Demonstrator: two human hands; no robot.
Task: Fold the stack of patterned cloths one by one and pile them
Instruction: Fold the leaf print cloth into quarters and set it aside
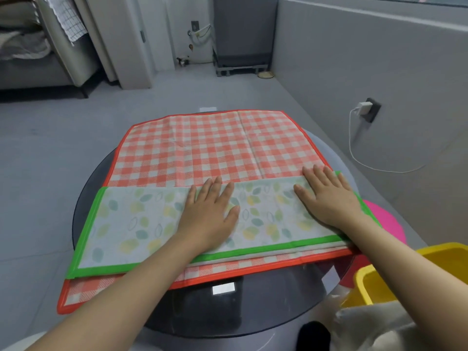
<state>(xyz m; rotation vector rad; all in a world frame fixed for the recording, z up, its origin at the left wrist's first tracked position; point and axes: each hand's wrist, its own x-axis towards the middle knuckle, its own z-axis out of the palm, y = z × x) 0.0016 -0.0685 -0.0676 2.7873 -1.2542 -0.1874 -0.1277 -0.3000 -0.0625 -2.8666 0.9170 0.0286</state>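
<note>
A leaf-patterned cloth with a green border (141,221) lies folded into a long strip across the near half of an orange-and-white checked cloth (202,145) with an orange border, spread flat on a round dark glass table (86,198). My left hand (210,214) presses flat on the middle of the leaf cloth, fingers straight. My right hand (324,196) presses flat on its right end, fingertips reaching the fold line. More cloth layers show under the strip's near edge.
A yellow plastic bin (367,279) stands at the right by the table, with beige fabric (374,325) below it. A pink round stool (385,219) sits behind my right wrist. A white charger and cable (362,107) hang on the right wall.
</note>
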